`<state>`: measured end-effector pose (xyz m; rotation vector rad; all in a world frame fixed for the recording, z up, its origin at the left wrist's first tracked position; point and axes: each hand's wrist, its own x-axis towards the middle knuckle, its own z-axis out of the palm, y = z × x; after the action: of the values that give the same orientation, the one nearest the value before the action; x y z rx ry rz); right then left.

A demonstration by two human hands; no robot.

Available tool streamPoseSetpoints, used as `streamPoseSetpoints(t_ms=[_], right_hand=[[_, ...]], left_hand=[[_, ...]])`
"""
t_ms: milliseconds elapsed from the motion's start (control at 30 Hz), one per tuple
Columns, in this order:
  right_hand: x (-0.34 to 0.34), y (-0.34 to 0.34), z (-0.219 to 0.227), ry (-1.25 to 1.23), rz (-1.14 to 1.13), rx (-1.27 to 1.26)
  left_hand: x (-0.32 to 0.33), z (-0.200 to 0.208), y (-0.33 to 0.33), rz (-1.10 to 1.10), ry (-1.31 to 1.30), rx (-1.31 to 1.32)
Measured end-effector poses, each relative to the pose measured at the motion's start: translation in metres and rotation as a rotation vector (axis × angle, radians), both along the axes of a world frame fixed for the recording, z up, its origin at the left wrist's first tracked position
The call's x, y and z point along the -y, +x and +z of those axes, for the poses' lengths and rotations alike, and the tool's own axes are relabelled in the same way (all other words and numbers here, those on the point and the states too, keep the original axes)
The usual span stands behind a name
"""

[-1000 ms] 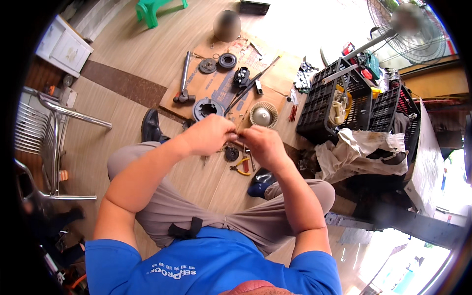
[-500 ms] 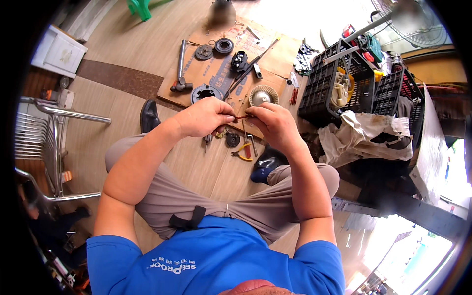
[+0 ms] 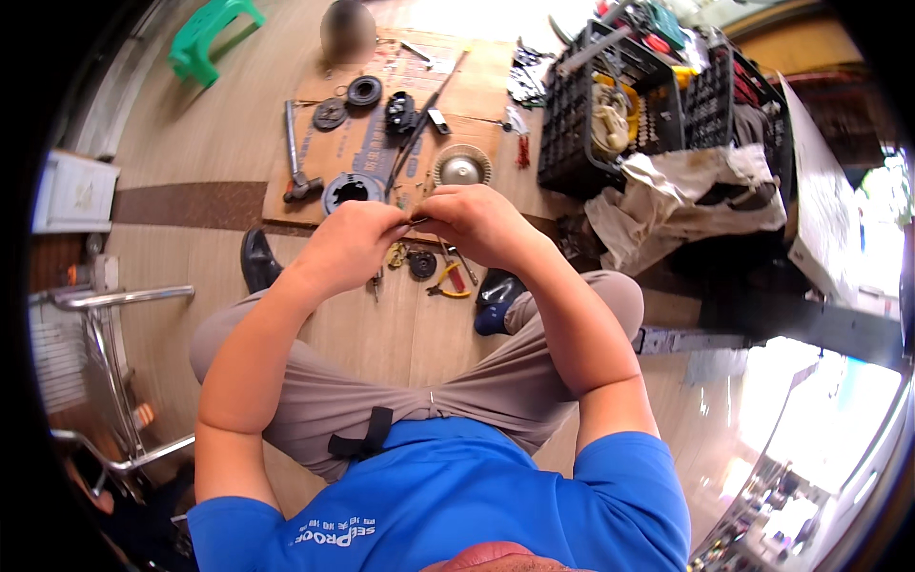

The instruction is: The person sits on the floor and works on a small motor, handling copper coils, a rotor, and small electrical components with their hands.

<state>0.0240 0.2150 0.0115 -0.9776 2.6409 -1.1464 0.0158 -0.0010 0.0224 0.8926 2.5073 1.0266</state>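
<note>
Above the front edge of the cardboard, my two hands meet almost fingertip to fingertip. My left hand (image 3: 348,240) is closed in a pinch, and so is my right hand (image 3: 477,221). Between them they grip a thin dark reddish piece (image 3: 417,221), mostly hidden by the fingers; its kind I cannot make out. Just beyond lie a grey ring-shaped part (image 3: 333,194) and a pale finned fan wheel (image 3: 463,153). On the floor nearer me are a black round part (image 3: 422,266) and pliers (image 3: 444,283) with yellow on them.
The cardboard sheet (image 3: 381,143) also bears a hammer (image 3: 298,181), a black ring (image 3: 364,91), a flat disc (image 3: 330,114) and a black housing (image 3: 400,112). Black crates (image 3: 562,143) with a draped cloth (image 3: 658,195) stand right. A green stool (image 3: 195,48) is far left, a metal frame (image 3: 129,297) nearer.
My hands have drawn closer together, covering more of the thin piece. The whole view has shifted, so the cardboard and crates sit farther left and the green stool shows more fully.
</note>
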Motion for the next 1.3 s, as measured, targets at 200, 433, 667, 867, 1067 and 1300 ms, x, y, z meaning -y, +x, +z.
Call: streamPoseSetpoints(t_ms=[200, 433, 667, 867, 1067, 1300], right_hand=[[-0.008, 0.003, 0.014, -0.094, 0.056, 0.252], [-0.011, 0.002, 0.006, -0.258, 0.088, 0.511], [0.003, 0.003, -0.005, -0.880, 0.068, 1.027], [0.016, 0.009, -0.002, -0.684, -0.155, 0.293], [0.032, 0.012, -0.009, -0.573, -0.489, 0.193], [0.041, 0.015, -0.023, -0.650, -0.637, 0.281]], left_hand=[[-0.001, 0.011, 0.003, -0.121, -0.026, 0.036], [0.005, 0.020, -0.002, -0.227, 0.110, 0.091], [0.020, 0.013, -0.005, 0.033, 0.399, 0.467], [0.015, 0.006, -0.006, 0.259, 0.556, 0.672], [-0.013, -0.002, 0.008, 0.454, 0.465, 0.434], [-0.030, -0.004, 0.013, 0.329, 0.149, -0.241]])
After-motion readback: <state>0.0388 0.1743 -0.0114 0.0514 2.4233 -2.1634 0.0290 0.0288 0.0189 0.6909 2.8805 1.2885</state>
